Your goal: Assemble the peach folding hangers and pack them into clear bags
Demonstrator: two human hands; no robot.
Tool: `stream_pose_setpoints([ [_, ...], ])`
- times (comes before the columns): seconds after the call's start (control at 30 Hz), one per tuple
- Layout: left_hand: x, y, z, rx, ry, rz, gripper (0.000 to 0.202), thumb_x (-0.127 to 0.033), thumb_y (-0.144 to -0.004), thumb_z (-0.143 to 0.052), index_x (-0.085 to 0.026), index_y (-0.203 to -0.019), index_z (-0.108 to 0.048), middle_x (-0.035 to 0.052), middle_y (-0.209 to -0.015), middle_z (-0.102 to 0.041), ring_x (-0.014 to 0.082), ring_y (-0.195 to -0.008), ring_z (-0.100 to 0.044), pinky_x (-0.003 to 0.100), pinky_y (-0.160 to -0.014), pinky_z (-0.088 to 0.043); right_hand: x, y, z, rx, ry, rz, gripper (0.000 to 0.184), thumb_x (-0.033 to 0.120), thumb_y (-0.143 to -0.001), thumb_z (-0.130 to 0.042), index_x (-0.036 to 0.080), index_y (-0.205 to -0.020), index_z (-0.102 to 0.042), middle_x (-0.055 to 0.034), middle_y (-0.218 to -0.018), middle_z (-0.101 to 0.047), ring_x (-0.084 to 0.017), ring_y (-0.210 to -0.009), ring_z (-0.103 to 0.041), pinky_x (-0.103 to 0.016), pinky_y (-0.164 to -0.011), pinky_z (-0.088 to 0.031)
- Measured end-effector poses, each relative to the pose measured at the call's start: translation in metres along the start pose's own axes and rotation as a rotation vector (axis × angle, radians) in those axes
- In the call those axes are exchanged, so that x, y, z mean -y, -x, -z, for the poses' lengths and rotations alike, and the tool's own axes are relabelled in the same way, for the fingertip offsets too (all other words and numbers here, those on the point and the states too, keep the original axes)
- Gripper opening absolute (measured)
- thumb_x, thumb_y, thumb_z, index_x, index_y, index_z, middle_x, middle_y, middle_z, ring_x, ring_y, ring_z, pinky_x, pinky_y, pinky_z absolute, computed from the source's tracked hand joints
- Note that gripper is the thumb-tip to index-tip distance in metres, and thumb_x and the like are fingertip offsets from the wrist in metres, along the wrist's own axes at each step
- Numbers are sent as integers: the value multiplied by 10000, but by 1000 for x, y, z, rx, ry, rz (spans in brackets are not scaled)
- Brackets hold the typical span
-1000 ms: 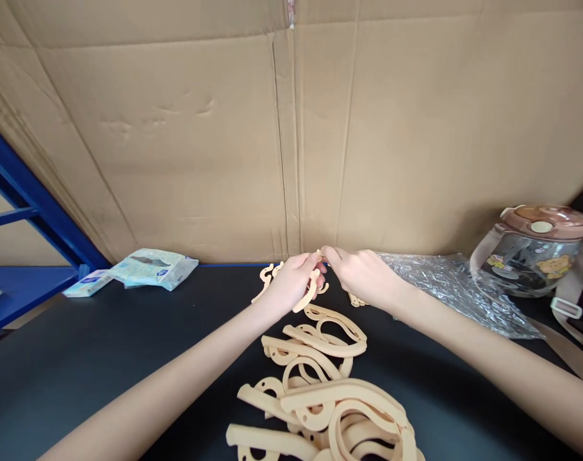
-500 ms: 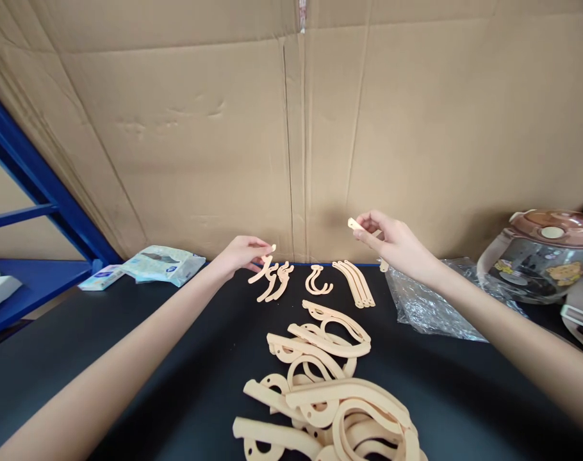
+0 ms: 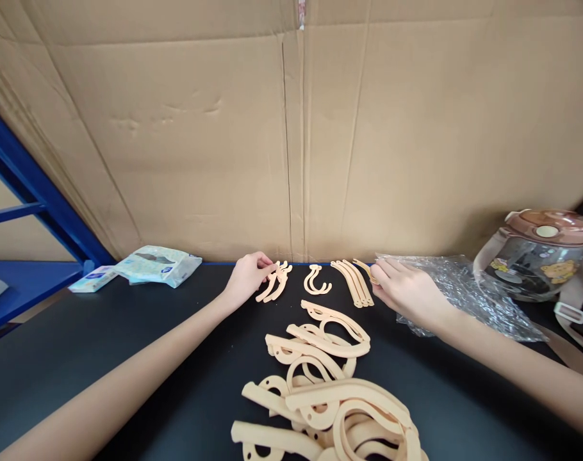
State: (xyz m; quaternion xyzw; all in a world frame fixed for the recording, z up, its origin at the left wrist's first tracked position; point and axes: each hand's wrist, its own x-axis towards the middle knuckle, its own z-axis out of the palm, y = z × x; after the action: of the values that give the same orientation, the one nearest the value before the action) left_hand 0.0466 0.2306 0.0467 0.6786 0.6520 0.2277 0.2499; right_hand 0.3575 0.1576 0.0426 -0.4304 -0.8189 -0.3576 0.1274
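Observation:
My left hand (image 3: pixel 249 278) has its fingertips closed at the top of a small group of beige curved hanger arms (image 3: pixel 280 285), pinching the leftmost one. In my right hand (image 3: pixel 407 288) is another beige hanger arm (image 3: pixel 363 266), a long curved strip, gripped at its lower end. It hovers beside, or touches, a row of similar long strips (image 3: pixel 353 285) lying side by side; which, I cannot tell. Between the two groups lie a few beige hanger hooks (image 3: pixel 316 280). Nearer to me is a heap of beige folding hanger parts (image 3: pixel 349 390), overlapping each other.
A crumpled clear plastic bag (image 3: pixel 484 294) lies under and beyond my right forearm, with a strapped clear bottle (image 3: pixel 526 262) behind it. Tissue packs (image 3: pixel 159 266) sit at the back left, near a blue metal frame (image 3: pixel 41 198). A cardboard wall (image 3: pixel 200 141) closes off the black table's back.
My right hand has come down and slightly right, bringing its strip to the row of long strips. My left hand has moved slightly right and down, setting its piece against the left group.

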Motion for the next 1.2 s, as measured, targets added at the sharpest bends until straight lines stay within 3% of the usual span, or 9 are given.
stream_pose_setpoints([
  [0.17, -5, 16, 1, -124, -265, -66, 341, -452, -952, -505, -157, -1094, -602, 89, -1153, -616, 234, -978, -628, 447, -876, -497, 5, 8, 1, 114, -14, 40, 161, 28, -818, -513, 169, -756, -560, -42, -715, -622, -202, -657, -582, -323, -645, -344],
  [0.27, -11, 32, 3, -147, -396, -65, 454, -550, -954, -408, -157, -1125, -557, 117, -1177, -599, 304, -959, -650, 467, -836, -488, 4, 14, -1, 177, -53, 61, 211, -4, -814, -488, 182, -762, -574, -25, -692, -632, -191, -653, -599, -321, -680, -362],
  [0.37, -16, 47, -1, -127, -502, -89, 510, -599, -902, -475, -148, -1131, -535, 129, -1136, -618, 354, -953, -655, 450, -781, -492, 2, 17, -5, 242, -125, 60, 272, -42, -789, -455, 177, -847, -606, -40, -759, -671, -207, -755, -634, -336, -773, -385],
  [0.53, -17, 57, -10, -80, -581, -153, 373, -426, -899, -578, -150, -1146, -530, 98, -1127, -623, 306, -914, -668, 374, -711, -500, 4, 16, -5, 274, -233, 42, 303, -25, -832, -397, 147, -948, -618, -62, -819, -690, -215, -823, -648, -398, -967, -348],
  [0.63, -18, 58, -11, -85, -587, -182, 305, -351, -916, -560, -152, -1146, -531, 90, -1101, -624, 280, -899, -665, 354, -690, -499, 5, 14, -3, 263, -259, 46, 276, 24, -886, -378, 166, -891, -615, -57, -796, -689, -211, -803, -649, -408, -976, -349],
  [0.83, -34, 70, -16, -60, -536, -380, 262, -325, -957, -479, -181, -1166, -545, 90, -1221, -572, 265, -1176, -530, 350, -856, -479, 10, -2, 2, 201, -210, -55, 214, 252, -967, -438, 152, -888, -610, -76, -807, -688, -244, -824, -639, -406, -876, -398],
  [1.03, -43, 77, -28, 153, -403, -476, 125, -280, -864, -612, -217, -964, -652, 68, -1069, -634, 275, -1075, -574, 352, -847, -472, 37, -23, 16, 195, -478, -9, 241, 322, -959, -498, 166, -912, -676, -59, -886, -664, -206, -869, -616, -345, -787, -419],
  [1.13, -40, 75, -26, 191, -278, -449, 59, -233, -817, -647, -214, -872, -645, 59, -1008, -628, 276, -1029, -574, 370, -851, -453, 50, -27, 20, 289, -586, -33, 276, 404, -917, -563, 177, -835, -698, -49, -843, -647, -205, -848, -616, -340, -788, -433],
  [1.2, -38, 71, -24, 217, -167, -424, 47, -214, -789, -658, -215, -825, -627, 38, -944, -628, 262, -973, -580, 367, -834, -449, 53, -30, 21, 366, -651, -111, 244, 362, -915, -569, 182, -794, -682, -39, -831, -647, -193, -819, -617, -320, -753, -441],
])
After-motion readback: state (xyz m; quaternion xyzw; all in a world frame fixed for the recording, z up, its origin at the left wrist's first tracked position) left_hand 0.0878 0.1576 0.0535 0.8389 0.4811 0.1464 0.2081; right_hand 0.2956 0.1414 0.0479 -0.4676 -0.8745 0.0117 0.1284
